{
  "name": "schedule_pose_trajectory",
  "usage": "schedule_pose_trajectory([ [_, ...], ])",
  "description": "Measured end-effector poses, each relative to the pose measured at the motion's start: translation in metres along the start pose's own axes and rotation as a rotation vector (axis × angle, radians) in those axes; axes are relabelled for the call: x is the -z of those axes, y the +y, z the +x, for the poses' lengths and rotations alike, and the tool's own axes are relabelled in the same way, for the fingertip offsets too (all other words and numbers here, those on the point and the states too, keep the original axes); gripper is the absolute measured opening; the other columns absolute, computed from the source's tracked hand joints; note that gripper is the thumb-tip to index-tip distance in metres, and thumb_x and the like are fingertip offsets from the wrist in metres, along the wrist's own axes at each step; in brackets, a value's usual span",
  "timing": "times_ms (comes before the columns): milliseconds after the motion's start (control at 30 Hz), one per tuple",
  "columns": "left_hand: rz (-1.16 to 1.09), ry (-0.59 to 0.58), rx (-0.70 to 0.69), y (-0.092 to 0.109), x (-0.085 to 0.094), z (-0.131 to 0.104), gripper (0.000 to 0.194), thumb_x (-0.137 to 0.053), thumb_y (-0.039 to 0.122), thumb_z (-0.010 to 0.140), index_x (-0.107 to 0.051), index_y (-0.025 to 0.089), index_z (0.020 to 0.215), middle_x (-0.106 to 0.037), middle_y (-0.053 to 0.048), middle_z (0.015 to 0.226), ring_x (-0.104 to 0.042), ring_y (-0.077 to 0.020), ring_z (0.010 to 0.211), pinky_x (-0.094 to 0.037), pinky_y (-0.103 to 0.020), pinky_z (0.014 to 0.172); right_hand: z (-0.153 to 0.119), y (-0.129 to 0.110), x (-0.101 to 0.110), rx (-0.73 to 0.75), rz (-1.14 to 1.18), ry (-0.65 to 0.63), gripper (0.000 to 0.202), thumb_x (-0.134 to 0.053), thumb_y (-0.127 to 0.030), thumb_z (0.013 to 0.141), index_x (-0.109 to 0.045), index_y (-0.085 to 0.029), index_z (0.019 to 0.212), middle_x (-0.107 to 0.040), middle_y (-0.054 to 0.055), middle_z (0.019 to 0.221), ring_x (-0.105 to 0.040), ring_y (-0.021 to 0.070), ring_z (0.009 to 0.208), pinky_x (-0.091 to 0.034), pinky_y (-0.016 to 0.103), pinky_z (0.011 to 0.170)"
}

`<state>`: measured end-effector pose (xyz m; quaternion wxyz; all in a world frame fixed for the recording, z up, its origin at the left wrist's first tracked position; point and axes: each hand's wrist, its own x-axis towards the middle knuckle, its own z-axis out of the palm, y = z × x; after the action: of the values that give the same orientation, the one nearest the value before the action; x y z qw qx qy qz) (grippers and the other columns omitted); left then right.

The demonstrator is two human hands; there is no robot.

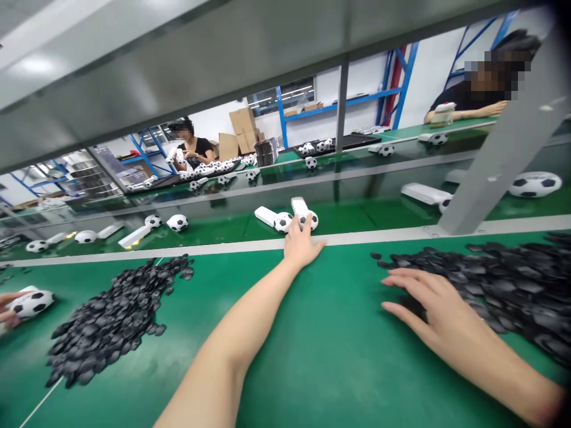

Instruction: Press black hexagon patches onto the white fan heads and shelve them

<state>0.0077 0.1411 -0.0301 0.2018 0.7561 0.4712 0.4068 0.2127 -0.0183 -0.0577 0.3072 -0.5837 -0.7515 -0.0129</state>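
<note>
I have my left hand (302,245) stretched far forward, its fingertips at a soccer-ball fan (305,215) on the conveyor belt (357,214), though I cannot tell whether they are gripping it or only touching it. My right hand (428,300) lies flat with fingers spread, resting on the near edge of a pile of black pieces (504,285) that runs off to its right.
</note>
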Motion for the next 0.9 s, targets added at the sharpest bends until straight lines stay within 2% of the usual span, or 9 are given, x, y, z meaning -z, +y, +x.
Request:
schedule_pose_trajectory([
  [100, 0.116, -0.04, -0.081, -0.012, -0.009, -0.01, 0.057, -0.067, 0.027, 0.067, -0.045, 0.019, 0.12, -0.032, -0.015, 0.136, -0.023, -0.0326, 0.127, -0.019, -0.047, 0.105, -0.001, 0.012, -0.005, -0.014, -0.173, 0.013, 0.051, -0.039, -0.062, 0.078, -0.058, -0.024, 0.106, -0.053, 0.01, 0.117, -0.048, 0.0338, 0.106, -0.044, 0.052, 0.077],
  [200, 0.205, -0.023, -0.117, -0.011, -0.008, -0.013, 0.049, -0.063, 0.03, 0.072, -0.047, 0.018, 0.117, -0.041, -0.014, 0.128, -0.031, -0.0293, 0.123, -0.025, -0.042, 0.103, -0.003, 0.019, -0.007, -0.049, -0.238, -0.019, 0.053, -0.031, -0.062, 0.08, -0.062, -0.025, 0.102, -0.058, 0.01, 0.112, -0.051, 0.0346, 0.1, -0.042, 0.054, 0.072],
  [300, 0.282, 0.033, -0.112, -0.009, 0.0, -0.013, 0.046, -0.057, 0.037, 0.077, -0.045, 0.017, 0.118, -0.045, -0.012, 0.122, -0.036, -0.0252, 0.118, -0.03, -0.036, 0.1, -0.006, 0.026, -0.006, -0.007, -0.209, -0.08, 0.046, -0.031, -0.057, 0.082, -0.064, -0.027, 0.094, -0.062, 0.006, 0.101, -0.055, 0.031, 0.091, -0.043, 0.051, 0.071],
  [367, 0.342, 0.078, -0.091, -0.013, 0.015, -0.01, 0.048, -0.054, 0.042, 0.079, -0.044, 0.018, 0.119, -0.042, -0.011, 0.124, -0.035, -0.0233, 0.118, -0.029, -0.033, 0.101, -0.009, 0.03, -0.005, 0.023, -0.203, -0.097, 0.04, -0.034, -0.052, 0.083, -0.064, -0.028, 0.092, -0.063, 0.005, 0.097, -0.056, 0.0295, 0.086, -0.043, 0.048, 0.071],
  [467, 0.455, 0.148, -0.011, -0.034, 0.058, 0.003, 0.049, -0.052, 0.043, 0.08, -0.042, 0.017, 0.121, -0.036, -0.011, 0.13, -0.029, -0.0236, 0.122, -0.023, -0.034, 0.104, -0.012, 0.036, -0.004, 0.04, -0.214, -0.103, 0.032, -0.038, -0.048, 0.083, -0.064, -0.031, 0.092, -0.064, 0.007, 0.095, -0.056, 0.0294, 0.085, -0.043, 0.046, 0.072],
  [600, 0.613, 0.227, 0.196, -0.079, 0.141, 0.029, 0.05, -0.052, 0.037, 0.08, -0.04, 0.014, 0.123, -0.028, -0.017, 0.136, -0.022, -0.0336, 0.125, -0.021, -0.048, 0.101, -0.015, 0.039, -0.006, 0.057, -0.214, -0.11, 0.034, -0.042, -0.05, 0.081, -0.065, -0.029, 0.094, -0.063, 0.008, 0.095, -0.057, 0.0296, 0.085, -0.045, 0.047, 0.075],
  [733, 0.722, 0.224, 0.386, -0.115, 0.215, 0.042, 0.057, -0.058, 0.035, 0.074, -0.041, 0.007, 0.12, -0.034, -0.023, 0.132, -0.024, -0.0424, 0.122, -0.023, -0.056, 0.095, -0.02, 0.04, -0.006, 0.024, -0.257, -0.111, 0.029, -0.042, -0.048, 0.081, -0.065, -0.037, 0.094, -0.063, 0.009, 0.092, -0.058, 0.0282, 0.081, -0.045, 0.041, 0.07],
  [800, 0.749, 0.187, 0.437, -0.126, 0.24, 0.041, 0.06, -0.055, 0.044, 0.074, -0.042, 0.008, 0.119, -0.038, -0.019, 0.13, -0.023, -0.0439, 0.122, -0.024, -0.058, 0.092, -0.021, 0.038, -0.003, 0.006, -0.261, -0.135, 0.03, -0.041, -0.044, 0.082, -0.065, -0.032, 0.094, -0.063, 0.009, 0.088, -0.058, 0.0272, 0.08, -0.045, 0.041, 0.071],
  [900, 0.759, 0.045, 0.431, -0.142, 0.262, 0.037, 0.065, -0.037, 0.059, 0.078, -0.042, 0.007, 0.117, -0.049, -0.01, 0.118, -0.024, -0.0434, 0.122, -0.026, -0.056, 0.09, -0.019, 0.028, 0.004, -0.021, -0.239, -0.166, 0.031, -0.039, -0.038, 0.085, -0.065, -0.025, 0.093, -0.063, 0.007, 0.088, -0.058, 0.0257, 0.082, -0.047, 0.042, 0.072],
])
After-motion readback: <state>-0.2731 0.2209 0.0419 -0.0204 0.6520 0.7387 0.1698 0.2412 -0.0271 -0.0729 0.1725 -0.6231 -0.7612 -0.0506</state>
